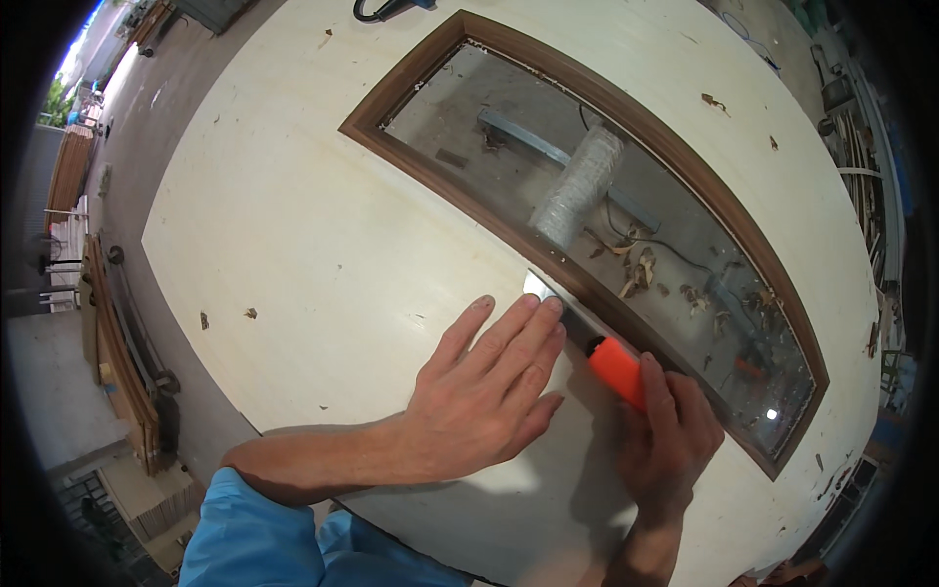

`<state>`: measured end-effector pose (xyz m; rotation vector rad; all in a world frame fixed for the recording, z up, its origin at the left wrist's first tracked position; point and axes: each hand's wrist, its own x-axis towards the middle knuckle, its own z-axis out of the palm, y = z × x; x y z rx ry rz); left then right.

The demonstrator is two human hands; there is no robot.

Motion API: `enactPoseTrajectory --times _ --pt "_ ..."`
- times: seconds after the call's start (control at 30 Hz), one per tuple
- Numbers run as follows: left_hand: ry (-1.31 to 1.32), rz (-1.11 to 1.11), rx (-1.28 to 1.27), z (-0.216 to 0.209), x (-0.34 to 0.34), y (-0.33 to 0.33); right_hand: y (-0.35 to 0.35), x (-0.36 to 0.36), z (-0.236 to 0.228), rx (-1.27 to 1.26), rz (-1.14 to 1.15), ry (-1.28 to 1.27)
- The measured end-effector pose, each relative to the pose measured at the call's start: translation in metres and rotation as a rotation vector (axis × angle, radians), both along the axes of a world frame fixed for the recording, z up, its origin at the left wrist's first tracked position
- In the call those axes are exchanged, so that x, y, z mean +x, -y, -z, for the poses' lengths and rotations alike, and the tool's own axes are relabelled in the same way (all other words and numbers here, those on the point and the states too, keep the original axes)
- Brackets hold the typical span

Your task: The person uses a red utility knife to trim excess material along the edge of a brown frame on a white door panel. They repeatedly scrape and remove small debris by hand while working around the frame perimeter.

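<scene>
Beside brown window frame: right hand grips orange-handled scraper; left hand open, fingers flat, pressing blade against pale door panel.

scraper on door panel, left of window frame

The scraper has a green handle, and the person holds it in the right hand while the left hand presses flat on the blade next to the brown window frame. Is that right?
Not quite. The head view shows the scraper has an orange handle, not green. The rest holds: the right hand grips it, and the left hand lies flat with its fingertips on the metal blade, beside the brown window frame.
</scene>
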<state>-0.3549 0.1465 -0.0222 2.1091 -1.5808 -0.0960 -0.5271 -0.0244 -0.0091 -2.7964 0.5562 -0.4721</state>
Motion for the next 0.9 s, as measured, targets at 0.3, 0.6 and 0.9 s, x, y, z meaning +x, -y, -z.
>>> enactPoseTrajectory --times 0.3,0.6,0.9 --pt "-0.012 0.020 0.014 0.002 0.002 0.004 0.005 -0.001 -0.011 0.145 0.060 -0.100" --pt "-0.024 0.008 0.033 0.000 0.002 0.007 0.003 0.000 -0.013 0.169 0.072 -0.140" --pt "-0.012 0.004 0.078 -0.001 0.001 0.009 -0.008 0.002 -0.001 0.063 0.124 -0.065"
